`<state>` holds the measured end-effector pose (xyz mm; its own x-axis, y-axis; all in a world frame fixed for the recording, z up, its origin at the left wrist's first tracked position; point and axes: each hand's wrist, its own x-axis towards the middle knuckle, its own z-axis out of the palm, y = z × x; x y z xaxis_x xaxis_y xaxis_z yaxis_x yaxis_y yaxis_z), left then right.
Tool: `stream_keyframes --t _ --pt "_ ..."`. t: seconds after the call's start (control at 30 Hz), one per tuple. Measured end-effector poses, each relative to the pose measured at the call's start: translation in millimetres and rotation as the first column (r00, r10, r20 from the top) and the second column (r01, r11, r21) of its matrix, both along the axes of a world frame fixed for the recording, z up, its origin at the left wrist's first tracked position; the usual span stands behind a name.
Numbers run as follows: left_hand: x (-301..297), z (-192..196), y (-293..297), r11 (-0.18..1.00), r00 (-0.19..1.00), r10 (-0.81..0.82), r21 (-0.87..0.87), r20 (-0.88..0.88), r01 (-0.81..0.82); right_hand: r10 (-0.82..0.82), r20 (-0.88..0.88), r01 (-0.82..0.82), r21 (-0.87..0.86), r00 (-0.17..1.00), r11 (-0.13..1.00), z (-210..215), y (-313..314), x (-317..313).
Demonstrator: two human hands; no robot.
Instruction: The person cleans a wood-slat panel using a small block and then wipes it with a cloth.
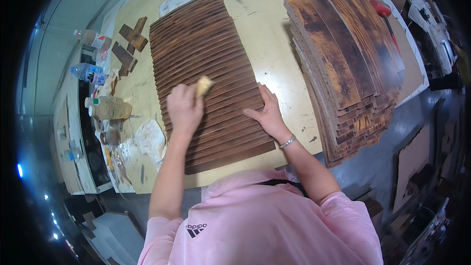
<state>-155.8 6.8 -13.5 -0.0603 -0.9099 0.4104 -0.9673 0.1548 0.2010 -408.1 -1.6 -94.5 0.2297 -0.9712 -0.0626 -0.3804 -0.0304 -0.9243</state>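
Wooden slat panel (pixel 211 73): left hand (pixel 184 108) fisted round sponge (pixel 203 86); right hand (pixel 265 113) flat, open.

A tall stack of dark-stained curved wooden boards (pixel 351 64) sits at the right. A red-handled tool (pixel 382 10) lies beyond it. Clear plastic bottles (pixel 105 109) stand left.

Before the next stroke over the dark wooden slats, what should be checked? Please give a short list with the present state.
1. Left hand grips the pale sponge: ok.
2. Right hand lies flat on the row of slats: ok.
3. Slats overlap evenly: ok.
4. Stack of boards stands apart from the slats: ok.
5. Sponge wet enough: cannot tell.
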Motion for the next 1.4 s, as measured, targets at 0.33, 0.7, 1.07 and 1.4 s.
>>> stream_keyframes --t 0.33,0.7,1.07,1.4 --pt "-19.9 7.4 9.9 0.985 0.994 -0.105 0.136 -0.025 0.108 -0.011 0.039 0.011 0.016 0.999 1.000 -1.9 2.0 1.7" --pt "40.9 32.9 54.8 0.985 0.973 0.156 0.100 -0.168 -0.141 0.017 -0.004 -0.017 0.006 1.000 1.000 7.9 1.4 1.5" --pt "-28.4 33.0 44.1 0.985 0.971 -0.133 0.082 -0.197 0.152 0.214 -0.062 -0.212 0.037 0.975 0.977 28.8 55.9 -38.6" --pt "-33.8 32.6 61.8 0.935 0.975 -0.195 0.280 -0.109 0.219 0.225 -0.082 -0.224 0.019 0.971 0.974 20.7 57.2 -41.5"
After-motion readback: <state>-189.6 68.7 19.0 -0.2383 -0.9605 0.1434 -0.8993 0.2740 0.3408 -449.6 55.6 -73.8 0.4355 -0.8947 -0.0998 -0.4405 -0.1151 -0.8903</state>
